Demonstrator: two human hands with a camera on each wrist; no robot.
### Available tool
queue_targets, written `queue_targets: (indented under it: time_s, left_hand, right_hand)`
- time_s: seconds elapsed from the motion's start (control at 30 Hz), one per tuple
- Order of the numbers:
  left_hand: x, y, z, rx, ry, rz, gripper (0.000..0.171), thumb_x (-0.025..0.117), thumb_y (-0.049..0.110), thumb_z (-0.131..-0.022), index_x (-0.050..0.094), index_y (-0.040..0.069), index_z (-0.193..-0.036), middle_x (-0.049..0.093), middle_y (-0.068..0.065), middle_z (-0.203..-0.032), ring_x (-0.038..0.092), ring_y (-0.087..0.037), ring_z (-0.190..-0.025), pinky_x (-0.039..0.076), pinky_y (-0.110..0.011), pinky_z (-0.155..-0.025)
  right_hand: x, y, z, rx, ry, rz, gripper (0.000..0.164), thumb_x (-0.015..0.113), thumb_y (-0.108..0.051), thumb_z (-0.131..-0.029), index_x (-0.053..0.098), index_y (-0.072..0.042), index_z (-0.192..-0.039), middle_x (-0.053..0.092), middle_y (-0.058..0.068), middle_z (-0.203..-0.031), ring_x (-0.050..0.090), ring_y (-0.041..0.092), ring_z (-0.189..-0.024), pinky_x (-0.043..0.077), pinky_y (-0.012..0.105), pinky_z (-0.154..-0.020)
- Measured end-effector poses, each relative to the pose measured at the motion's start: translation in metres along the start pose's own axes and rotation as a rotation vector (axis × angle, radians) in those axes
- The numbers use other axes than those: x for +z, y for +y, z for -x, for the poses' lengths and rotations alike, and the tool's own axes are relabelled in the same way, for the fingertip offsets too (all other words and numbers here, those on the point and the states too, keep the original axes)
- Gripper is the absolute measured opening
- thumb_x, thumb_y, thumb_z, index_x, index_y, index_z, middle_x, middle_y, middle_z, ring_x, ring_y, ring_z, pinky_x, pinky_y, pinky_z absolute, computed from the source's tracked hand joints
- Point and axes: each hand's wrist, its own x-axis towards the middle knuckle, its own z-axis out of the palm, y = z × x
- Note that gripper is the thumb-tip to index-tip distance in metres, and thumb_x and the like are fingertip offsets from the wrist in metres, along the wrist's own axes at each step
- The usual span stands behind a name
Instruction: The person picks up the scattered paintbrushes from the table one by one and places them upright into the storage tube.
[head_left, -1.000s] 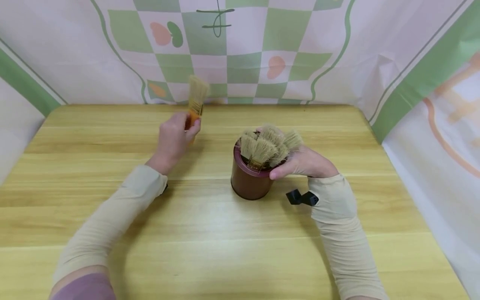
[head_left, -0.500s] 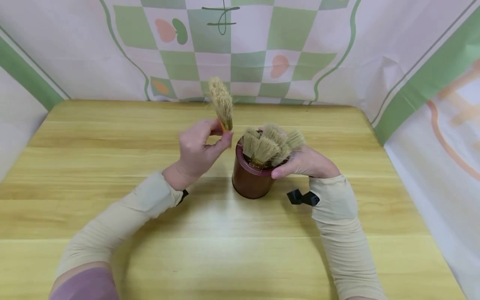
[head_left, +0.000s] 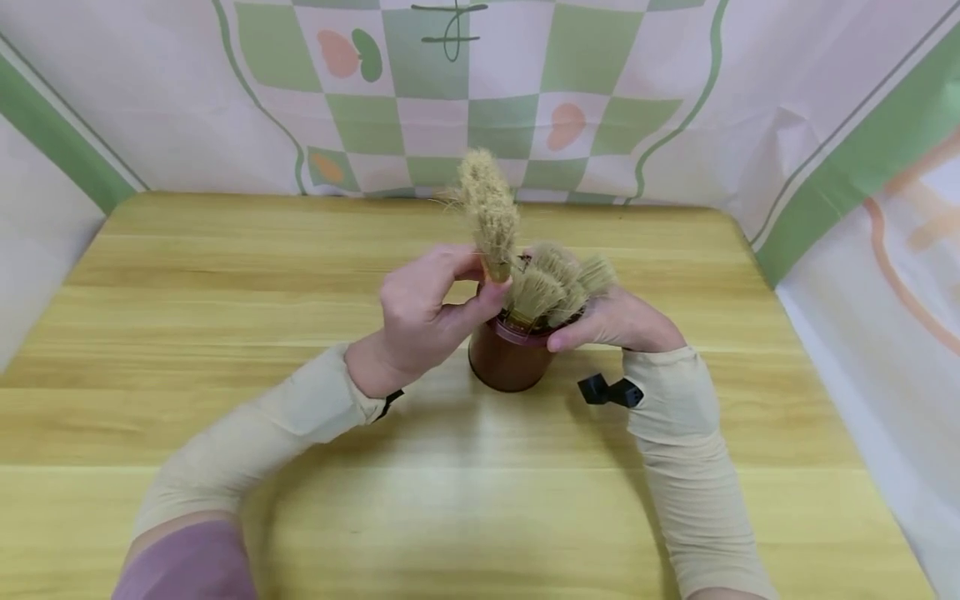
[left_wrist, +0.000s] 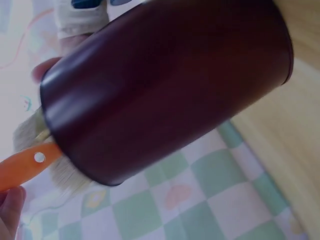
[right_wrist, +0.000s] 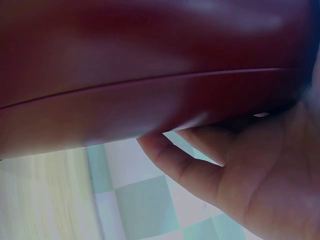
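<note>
My left hand pinches a paintbrush with its pale bristles up, right at the left rim of a dark red-brown can. In the left wrist view its orange handle shows, the holed end overlapping the can's rim. My right hand grips the can near its top from the right, thumb at the front and fingers round the far side. In the right wrist view curled fingers touch the can's wall. Several more paintbrushes stand in the can, bristles up, their handles hidden inside.
The can stands on a wooden table. Behind the table's back edge hangs a white cloth with green checks. A small black wrist camera juts from the right sleeve beside the can.
My left hand has carried the paintbrush rightward from the table's back left to the can's rim, turning its bristles edge-on. The right hand keeps its grip on the can.
</note>
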Motion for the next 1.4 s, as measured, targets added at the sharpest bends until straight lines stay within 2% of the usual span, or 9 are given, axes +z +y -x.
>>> queue_targets:
  time_s: [0.13,0.27,0.43,0.67,0.83,0.93,1.1,1.3,1.4]
  left_hand:
    - [0.004,-0.003,0.006,-0.010,-0.003,-0.050,0.035,0.060,0.023,-0.095,0.068,-0.008,-0.083,0.069,-0.015,-0.073,0.067,-0.021,-0.065,0.056,-0.027,-0.061]
    - [0.006,-0.004,0.006,-0.008,-0.012,-0.112,0.035,0.058,0.025,-0.096,0.067,-0.006,-0.083,0.067,-0.012,-0.069,0.066,-0.018,-0.061,0.055,-0.027,-0.058]
    - [0.004,-0.004,0.006,-0.019,-0.053,-0.095,0.037,0.057,0.027,-0.096,0.067,-0.006,-0.083,0.068,-0.012,-0.071,0.068,-0.019,-0.064,0.057,-0.026,-0.061]
    - [-0.003,0.001,0.012,-0.018,-0.080,-0.123,0.038,0.056,0.029,-0.097,0.064,-0.003,-0.079,0.065,-0.009,-0.068,0.064,-0.016,-0.060,0.054,-0.026,-0.057]
    - [0.004,0.000,0.014,-0.004,-0.086,-0.135,0.037,0.055,0.029,-0.097,0.064,-0.003,-0.082,0.062,-0.008,-0.066,0.059,-0.016,-0.056,0.050,-0.025,-0.053]
    - [0.011,-0.003,0.013,0.004,-0.085,-0.163,0.036,0.054,0.028,-0.098,0.063,-0.004,-0.083,0.060,-0.009,-0.066,0.055,-0.015,-0.054,0.048,-0.024,-0.050]
    - [0.015,-0.008,0.014,-0.005,-0.060,-0.181,0.037,0.053,0.027,-0.098,0.063,-0.005,-0.084,0.062,-0.010,-0.068,0.056,-0.015,-0.055,0.049,-0.025,-0.050]
    - [0.020,-0.009,0.017,-0.011,-0.024,-0.158,0.037,0.055,0.028,-0.097,0.064,-0.004,-0.083,0.062,-0.009,-0.067,0.056,-0.016,-0.056,0.049,-0.026,-0.052]
    - [0.022,-0.009,0.018,-0.013,-0.017,-0.173,0.037,0.056,0.030,-0.097,0.065,-0.004,-0.085,0.062,-0.008,-0.068,0.056,-0.017,-0.056,0.049,-0.026,-0.053]
  right_hand:
    - [0.001,0.000,-0.001,0.040,0.024,0.016,0.091,0.086,-0.013,-0.069,0.036,-0.003,-0.144,0.053,-0.001,-0.137,0.049,0.006,-0.125,0.038,0.017,-0.106]
    - [0.002,0.001,0.000,0.055,0.053,-0.004,0.096,0.086,-0.012,-0.069,0.032,0.000,-0.147,0.049,-0.001,-0.141,0.048,0.004,-0.127,0.038,0.016,-0.106]
    - [0.004,0.002,0.001,0.035,0.061,-0.026,0.098,0.085,-0.010,-0.069,0.030,-0.001,-0.149,0.047,-0.003,-0.143,0.046,0.004,-0.129,0.037,0.016,-0.107]
    - [0.015,0.008,-0.003,0.062,0.031,-0.034,0.099,0.088,-0.023,-0.068,0.033,-0.003,-0.148,0.046,0.008,-0.145,0.046,0.007,-0.129,0.037,0.019,-0.108]
    - [0.010,0.005,-0.001,0.069,0.032,-0.067,0.098,0.088,-0.018,-0.067,0.034,-0.002,-0.146,0.051,0.001,-0.139,0.049,0.009,-0.126,0.040,0.021,-0.106]
    - [0.002,0.000,0.000,0.085,0.048,-0.062,0.095,0.088,-0.015,-0.068,0.035,-0.001,-0.145,0.052,0.002,-0.137,0.050,0.009,-0.124,0.041,0.020,-0.104]
    - [-0.005,-0.003,-0.002,0.131,0.047,0.008,0.094,0.086,-0.015,-0.070,0.032,-0.002,-0.147,0.046,0.011,-0.144,0.047,0.008,-0.127,0.039,0.016,-0.104]
    - [-0.007,-0.001,0.002,0.083,0.071,0.080,0.104,0.087,-0.016,-0.068,0.026,-0.006,-0.151,0.037,0.015,-0.152,0.041,0.004,-0.131,0.033,0.013,-0.108]
    - [-0.007,0.000,0.004,0.071,0.072,0.069,0.105,0.087,-0.016,-0.068,0.024,-0.007,-0.152,0.036,0.015,-0.153,0.041,0.003,-0.131,0.033,0.012,-0.108]
